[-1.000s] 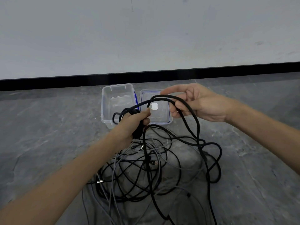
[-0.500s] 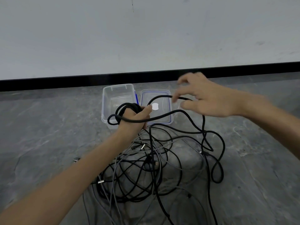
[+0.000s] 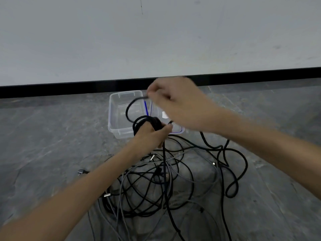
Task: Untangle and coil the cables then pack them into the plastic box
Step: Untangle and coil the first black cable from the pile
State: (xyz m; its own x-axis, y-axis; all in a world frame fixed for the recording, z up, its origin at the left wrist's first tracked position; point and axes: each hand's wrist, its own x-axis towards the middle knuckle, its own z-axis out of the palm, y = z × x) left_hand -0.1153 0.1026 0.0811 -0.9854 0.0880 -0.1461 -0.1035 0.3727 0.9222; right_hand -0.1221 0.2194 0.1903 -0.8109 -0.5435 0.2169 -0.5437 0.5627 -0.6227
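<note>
Early days: one black cable (image 3: pixel 128 108) part-wound, its tail running down into the tangle (image 3: pixel 152 193) on the near floor (image 3: pixel 52 140). Plastic box (image 3: pixel 112 119), far side, holds nothing. Left hand (image 3: pixel 149 135) is clenched round the coil (image 3: pixel 147 120). Right hand (image 3: pixel 175 103) pinches the next loop, I think; it's blurred.

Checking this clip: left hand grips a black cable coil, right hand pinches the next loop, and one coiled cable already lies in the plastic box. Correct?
Not quite. The head view shows the plastic box empty; no cable lies in it yet. The rest holds: the left hand grips the black cable coil, and the right hand pinches the next loop.
</note>
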